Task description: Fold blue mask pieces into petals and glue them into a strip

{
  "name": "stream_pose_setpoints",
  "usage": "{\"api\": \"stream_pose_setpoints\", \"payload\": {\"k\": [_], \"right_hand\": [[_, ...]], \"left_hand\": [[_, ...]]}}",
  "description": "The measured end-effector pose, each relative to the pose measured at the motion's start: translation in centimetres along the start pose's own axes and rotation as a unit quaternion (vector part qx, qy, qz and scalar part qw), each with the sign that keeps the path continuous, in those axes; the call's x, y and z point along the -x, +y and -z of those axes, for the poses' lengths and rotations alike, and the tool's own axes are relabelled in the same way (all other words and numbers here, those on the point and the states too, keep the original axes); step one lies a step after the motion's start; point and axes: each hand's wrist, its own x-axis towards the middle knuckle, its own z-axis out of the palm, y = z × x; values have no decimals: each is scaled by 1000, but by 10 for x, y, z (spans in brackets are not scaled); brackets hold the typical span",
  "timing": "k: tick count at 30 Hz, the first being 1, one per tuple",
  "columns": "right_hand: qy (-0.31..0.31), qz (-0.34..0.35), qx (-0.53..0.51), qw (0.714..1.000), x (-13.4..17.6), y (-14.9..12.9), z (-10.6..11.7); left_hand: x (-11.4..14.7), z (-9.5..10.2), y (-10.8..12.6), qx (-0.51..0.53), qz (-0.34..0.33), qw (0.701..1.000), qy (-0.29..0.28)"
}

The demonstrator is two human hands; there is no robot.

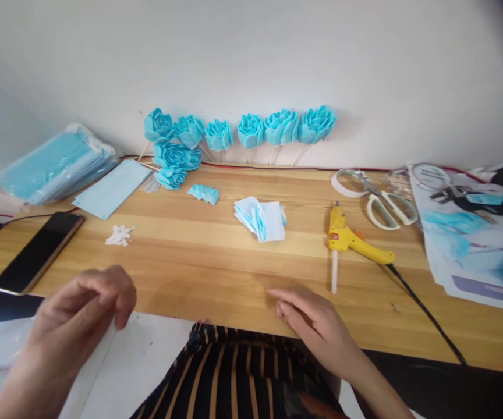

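My left hand (83, 311) hovers at the front left edge of the table, its fingers curled in against the thumb. Whatever it may hold is hidden by the fingers. My right hand (310, 323) rests by the front edge with the index finger stretched out and nothing visible in it. Beyond it lies a small stack of pale blue and white cut fabric squares (262, 220). A yellow hot glue gun (350, 241) with a white glue stick is to its right. Small white strips (119, 235) lie ahead of my left hand, and a few scalloped blue petals (203, 193) sit further back.
Blue fabric roses on sticks (250, 131) lean along the wall. At left are a phone (39, 251), a flat blue sheet (112, 187) and bagged face masks (59, 163). White-handled scissors (391, 209), a tape roll (348, 183) and printed sheets (435, 250) occupy the right; a cord (426, 314) crosses the front edge.
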Motion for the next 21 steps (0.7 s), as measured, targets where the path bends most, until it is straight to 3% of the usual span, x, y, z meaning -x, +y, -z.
{"api": "stream_pose_setpoints", "payload": {"k": [2, 4, 6, 8, 11, 14, 18, 21], "right_hand": [[0, 8, 7, 1000, 0, 1, 0], [-2, 13, 13, 1000, 0, 1, 0], [0, 16, 19, 1000, -1, 2, 0], [3, 18, 23, 1000, -2, 2, 0], [5, 19, 26, 999, 0, 1, 1], [7, 17, 27, 999, 1, 1, 1], [9, 20, 27, 999, 1, 2, 0], [7, 22, 26, 999, 0, 2, 0]], "left_hand": [[33, 0, -32, 168, 136, 976, -4], [60, -6, -75, 212, 270, 938, -50], [77, -13, -124, 178, 352, 917, -54], [83, -14, -171, 78, 389, 917, -39], [79, -1, -217, -83, 385, 919, 6], [70, 15, -232, -129, 355, 926, -11], [54, 24, -225, -242, 246, 938, -36], [45, 24, -192, -403, 163, 894, -107]]}}
